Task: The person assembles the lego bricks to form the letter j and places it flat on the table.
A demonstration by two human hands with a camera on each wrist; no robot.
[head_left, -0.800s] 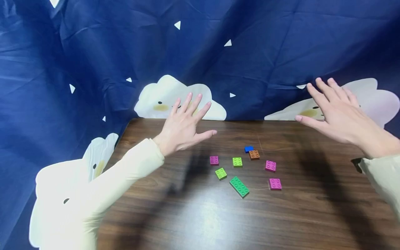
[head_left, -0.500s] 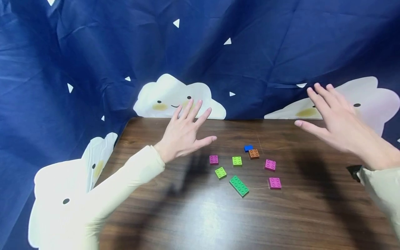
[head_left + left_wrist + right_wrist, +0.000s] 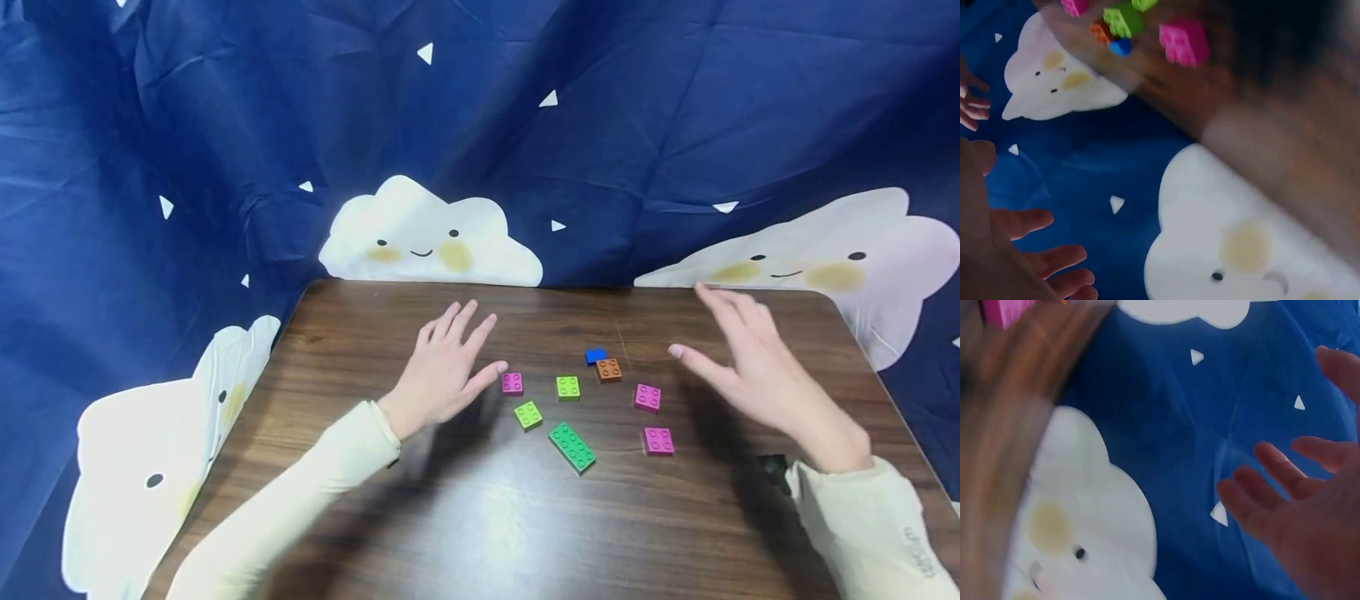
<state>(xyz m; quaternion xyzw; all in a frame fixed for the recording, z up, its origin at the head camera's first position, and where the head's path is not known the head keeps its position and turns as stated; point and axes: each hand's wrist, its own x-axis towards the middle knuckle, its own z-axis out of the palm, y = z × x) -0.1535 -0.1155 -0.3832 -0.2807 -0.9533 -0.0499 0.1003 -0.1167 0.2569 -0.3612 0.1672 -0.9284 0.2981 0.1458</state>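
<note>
Fingers spread and holding nothing, my left hand (image 3: 438, 371) is above the left part of the table, its thumb tip next to a magenta block (image 3: 512, 383) in the head view. My right hand (image 3: 765, 379) hangs over the right side, thumb apart from the fingers, with nothing in it. Between the hands lie two lime green blocks (image 3: 567, 387), a long green block (image 3: 572, 447), a brown block (image 3: 608, 370) against a blue block (image 3: 596, 357), and two pink blocks (image 3: 648, 397) nearest the right hand. In the left wrist view, a pink block (image 3: 1184, 42) looks large.
The dark wooden table (image 3: 480, 533) has its far edge against a navy curtain (image 3: 600, 150) printed with white clouds (image 3: 431, 229). A small black object (image 3: 772, 471) shows beside the right sleeve (image 3: 862, 521).
Both hands have come down and nearer from in front of the curtain to over the table, and the right one has also moved left. The blocks stay where they were.
</note>
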